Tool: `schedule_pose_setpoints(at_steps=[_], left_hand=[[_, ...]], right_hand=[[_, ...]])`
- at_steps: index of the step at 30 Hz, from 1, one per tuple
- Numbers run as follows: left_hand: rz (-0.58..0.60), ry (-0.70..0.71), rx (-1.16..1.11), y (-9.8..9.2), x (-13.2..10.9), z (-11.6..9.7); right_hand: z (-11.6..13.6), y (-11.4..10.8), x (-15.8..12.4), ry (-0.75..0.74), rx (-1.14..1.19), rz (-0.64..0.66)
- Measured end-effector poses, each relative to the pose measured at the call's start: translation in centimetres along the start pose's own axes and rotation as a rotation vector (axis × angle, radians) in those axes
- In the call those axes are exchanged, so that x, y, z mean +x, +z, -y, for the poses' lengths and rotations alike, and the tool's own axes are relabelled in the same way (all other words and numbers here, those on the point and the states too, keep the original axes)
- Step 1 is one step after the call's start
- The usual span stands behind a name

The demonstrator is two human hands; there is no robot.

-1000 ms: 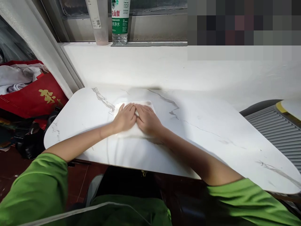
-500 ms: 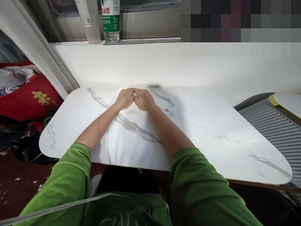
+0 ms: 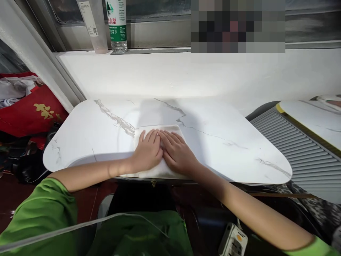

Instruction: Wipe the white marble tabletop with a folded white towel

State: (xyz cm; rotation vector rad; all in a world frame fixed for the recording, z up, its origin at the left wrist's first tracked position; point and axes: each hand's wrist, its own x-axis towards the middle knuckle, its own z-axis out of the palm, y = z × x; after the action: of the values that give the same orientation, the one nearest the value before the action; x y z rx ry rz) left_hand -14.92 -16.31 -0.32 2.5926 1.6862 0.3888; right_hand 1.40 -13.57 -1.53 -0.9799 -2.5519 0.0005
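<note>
A folded white cloth [image 3: 174, 130] lies on the white marble-look table [image 3: 221, 142], close to its near edge. My left hand [image 3: 147, 152] rests flat on the cloth's left half, fingers stretched out and pointing away from me. My right hand [image 3: 178, 152] lies flat beside it on the right half, its fingers also spread. The two hands touch at the index fingers. Most of the cloth is hidden under them.
A water bottle [image 3: 117, 25] and a clear plastic cup [image 3: 93, 26] stand on the window ledge [image 3: 186, 71] at the back. A red bag [image 3: 34, 112] with clothes sits at the left. A ribbed grey unit [image 3: 298, 153] is at the right. A power strip [image 3: 232, 241] lies below.
Both hands slid the cloth from the middle of the table to its far edge, then pulled it back toward me to the near edge. My arms have bent outward.
</note>
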Motion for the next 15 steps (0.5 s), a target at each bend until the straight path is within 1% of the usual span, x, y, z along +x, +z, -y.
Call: schedule_pose_setpoints(at_steps=[2,3,4,6,8,11,15], left_hand=[[0.012,0.029,-0.015,0.1,-0.5,-1.0],[0.023,0.039,-0.025,0.2,-0.3,-1.3],[0.035,0.043,-0.035,0.3,0.1,-1.3],[0.058,0.027,-0.050,0.5,1.7,-1.0],[0.079,-0.004,-0.059,0.7,4.1,-0.1],[0.078,-0.029,-0.069,1.1,8.4,1.8],[0.024,-0.060,-0.070,1.6,13.6,4.6]], right_hand=[[0.1,-0.5,-1.3,-0.006,0.001,-0.005],[-0.1,-0.6,-1.5,-0.001,0.006,-0.005],[-0.4,-0.6,-1.5,0.011,0.012,-0.005],[-1.6,-0.4,-0.7,0.053,0.030,-0.006],[-3.3,0.0,1.1,0.122,0.051,-0.008],[-6.3,0.8,4.6,0.215,0.088,-0.011],[-10.2,2.0,9.6,0.216,0.101,-0.022]])
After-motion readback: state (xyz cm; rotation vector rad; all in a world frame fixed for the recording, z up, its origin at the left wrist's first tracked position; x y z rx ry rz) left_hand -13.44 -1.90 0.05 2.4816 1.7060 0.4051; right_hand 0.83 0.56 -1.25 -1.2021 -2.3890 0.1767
